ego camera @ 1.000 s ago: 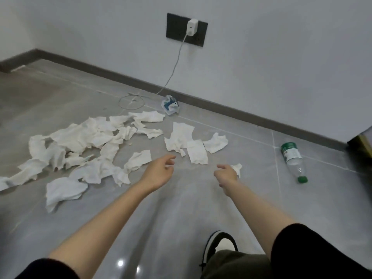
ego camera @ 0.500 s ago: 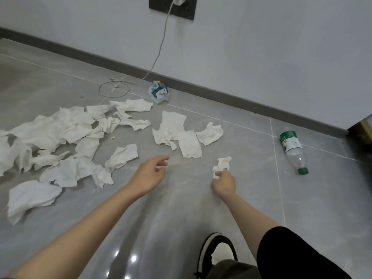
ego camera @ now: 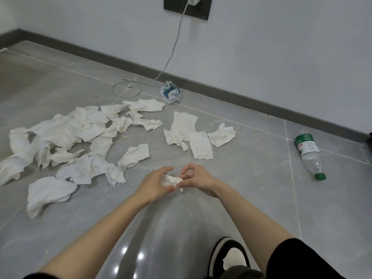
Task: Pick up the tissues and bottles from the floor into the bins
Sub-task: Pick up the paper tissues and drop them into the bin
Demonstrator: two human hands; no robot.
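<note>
Left hand point(ego camera: 155, 184) cupped round small tissue wad point(ego camera: 170, 180); right hand point(ego camera: 198, 179) pinched its edge. Risk: thin scrap tore or slipped between 2 hands. Bottle point(ego camera: 309, 155) at 3 o'clock could roll.

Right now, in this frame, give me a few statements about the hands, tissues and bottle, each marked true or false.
1. The left hand and right hand both hold one small tissue. True.
2. The bottle stands upright. False: it lies on its side on the floor.
3. A cable hangs from the wall charger to the floor. True.
4. The scattered tissues lie mostly to the person's right. False: mostly left.
</note>
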